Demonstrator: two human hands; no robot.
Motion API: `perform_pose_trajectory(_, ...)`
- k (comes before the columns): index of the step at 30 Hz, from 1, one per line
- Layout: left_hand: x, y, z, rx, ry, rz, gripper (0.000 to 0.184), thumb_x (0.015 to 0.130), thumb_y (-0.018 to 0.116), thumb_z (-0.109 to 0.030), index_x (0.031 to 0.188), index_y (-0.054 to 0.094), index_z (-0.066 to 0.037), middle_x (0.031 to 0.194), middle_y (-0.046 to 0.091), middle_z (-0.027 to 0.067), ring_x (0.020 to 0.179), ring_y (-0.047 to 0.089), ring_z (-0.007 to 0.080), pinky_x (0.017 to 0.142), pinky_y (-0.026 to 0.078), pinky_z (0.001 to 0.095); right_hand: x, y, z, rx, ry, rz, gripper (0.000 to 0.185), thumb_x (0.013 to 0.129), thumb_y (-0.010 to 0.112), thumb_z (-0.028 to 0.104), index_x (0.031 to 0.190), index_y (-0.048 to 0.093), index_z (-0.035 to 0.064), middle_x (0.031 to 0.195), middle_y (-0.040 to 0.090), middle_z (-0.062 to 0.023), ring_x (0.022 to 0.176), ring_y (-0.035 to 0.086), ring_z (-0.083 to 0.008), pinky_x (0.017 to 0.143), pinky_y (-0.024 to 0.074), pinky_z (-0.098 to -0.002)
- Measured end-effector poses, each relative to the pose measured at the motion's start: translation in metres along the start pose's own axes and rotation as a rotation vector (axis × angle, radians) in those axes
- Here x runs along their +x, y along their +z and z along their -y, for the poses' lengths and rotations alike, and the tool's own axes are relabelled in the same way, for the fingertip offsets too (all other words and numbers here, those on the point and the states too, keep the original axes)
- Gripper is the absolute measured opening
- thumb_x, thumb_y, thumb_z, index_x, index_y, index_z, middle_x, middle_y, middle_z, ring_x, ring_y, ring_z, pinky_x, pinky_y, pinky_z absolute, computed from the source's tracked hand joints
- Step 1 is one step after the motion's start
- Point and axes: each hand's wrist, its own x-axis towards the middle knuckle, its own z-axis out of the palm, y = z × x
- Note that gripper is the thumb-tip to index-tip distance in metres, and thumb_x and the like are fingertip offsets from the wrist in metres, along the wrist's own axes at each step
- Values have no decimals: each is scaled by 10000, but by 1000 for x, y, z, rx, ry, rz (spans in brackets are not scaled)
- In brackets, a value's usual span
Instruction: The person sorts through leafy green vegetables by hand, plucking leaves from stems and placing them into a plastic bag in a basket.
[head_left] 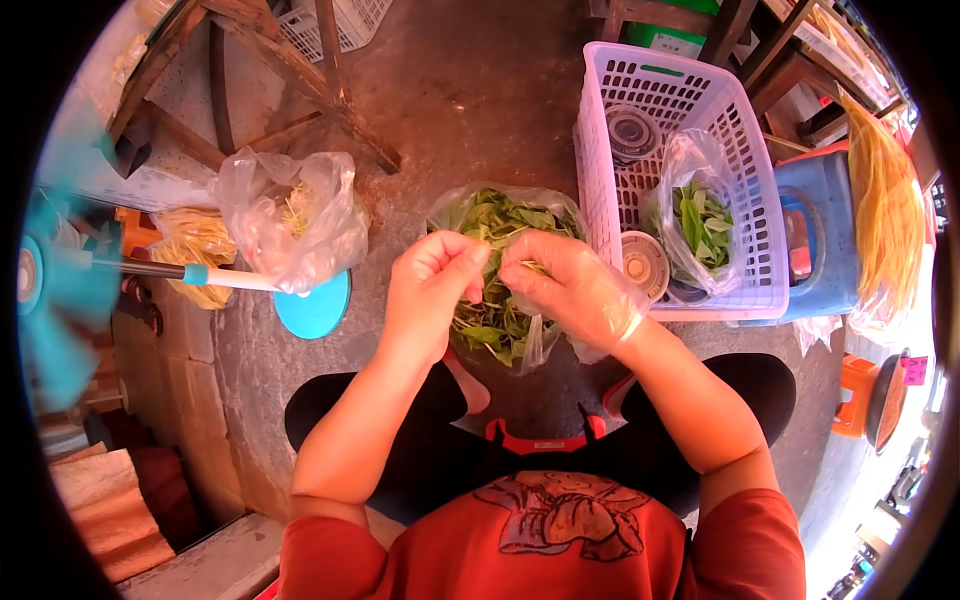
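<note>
A clear plastic bag full of green leafy stems (pixel 495 335) sits on the floor between my feet. Directly above it, my left hand (pixel 435 285) is closed, thumb and forefinger pinched together. My right hand (pixel 570 285), in a thin clear plastic glove, is closed in a pinch beside it, with a small gap between the two. Bits of green show at the fingertips of both hands, but I cannot tell held stems from the leaves behind.
On the right stands a white plastic basket (pixel 597 150) with a smaller bag of leaves (pixel 705 225) and round lids (pixel 643 265). A blue container (pixel 820 230) is beyond it. To the left are a knotted plastic bag (pixel 290 220), a teal fan (pixel 60 270) and a wooden frame (pixel 300 75).
</note>
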Motion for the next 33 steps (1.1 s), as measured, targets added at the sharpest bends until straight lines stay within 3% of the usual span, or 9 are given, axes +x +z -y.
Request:
perform_pose_trajectory(8, 4, -9, 6, -150, -121, -13, 130, 880, 619, -140, 869, 581, -16, 662, 546, 17, 586, 505, 99, 547, 408, 231, -1, 0, -2, 216, 133, -167, 181, 884, 573, 122, 1021, 560, 5, 802, 546, -25, 752, 502, -123, 687, 437, -286)
perform_pose_trajectory(10, 3, -4, 11, -101, -108, 49, 124, 886, 608, -150, 884, 583, -29, 684, 554, 18, 589, 498, 106, 548, 405, 222, 2, 8, -18, 27, -52, -196, 181, 872, 582, 115, 1012, 576, 1, 809, 568, -32, 731, 524, -146, 671, 442, -302)
perform_pose_trajectory(16, 9, 6, 24, -75, -47, -19, 159, 871, 634, -182, 867, 585, -31, 656, 558, 29, 556, 520, 119, 542, 419, 234, -5, 3, -4, -143, -70, -56, 183, 848, 605, 164, 828, 588, -17, 773, 590, -144, 752, 583, -276, 696, 456, -361)
perform_pose_trajectory(18, 24, -10, 29, -143, 19, -161, 166, 891, 608, -187, 894, 562, -27, 670, 550, 37, 589, 531, 134, 585, 438, 259, -6, 3, -5, -99, -183, -111, 177, 877, 580, 171, 829, 587, 1, 733, 576, -73, 707, 557, -210, 670, 448, -310)
perform_pose_trajectory(22, 29, -30, -1, -231, 20, -260, 119, 898, 580, -143, 949, 549, -40, 820, 617, 88, 744, 622, 202, 706, 508, 317, -5, -6, -2, 514, 127, -187, 136, 923, 544, 187, 828, 568, 93, 695, 463, 82, 621, 393, -18, 542, 309, -181)
perform_pose_trajectory(24, 31, -47, -5, -243, 45, -183, 107, 881, 573, -88, 974, 546, -44, 938, 638, 135, 863, 650, 253, 789, 533, 365, -5, -16, -2, 587, 238, -207, 176, 923, 537, 254, 814, 538, 116, 661, 413, 83, 572, 329, -7, 488, 225, -181)
perform_pose_trajectory(26, 24, -79, -19, -268, 114, -83, 139, 863, 556, -35, 1001, 552, -41, 930, 630, 140, 807, 645, 243, 777, 548, 375, -5, -21, -2, 613, 274, -258, 205, 921, 531, 293, 808, 529, 122, 651, 395, 83, 556, 317, -6, 474, 207, -183)
perform_pose_trajectory(30, -3, -147, -55, -155, 263, -579, 136, 745, 454, 28, 837, 495, -63, 708, 474, 33, 542, 404, 114, 481, 344, 240, -3, -19, -3, 609, 285, -281, 230, 919, 521, 329, 805, 520, 130, 683, 495, 46, 526, 340, -29, 465, 237, -182)
perform_pose_trajectory(33, -16, -248, -42, -21, 194, -864, 96, 741, 570, -115, 747, 479, -85, 630, 406, -8, 525, 386, 91, 450, 316, 243, 2, -14, -7, 556, 331, -202, 245, 914, 524, 346, 803, 518, 127, 704, 529, 27, 517, 352, -39, 457, 251, -184)
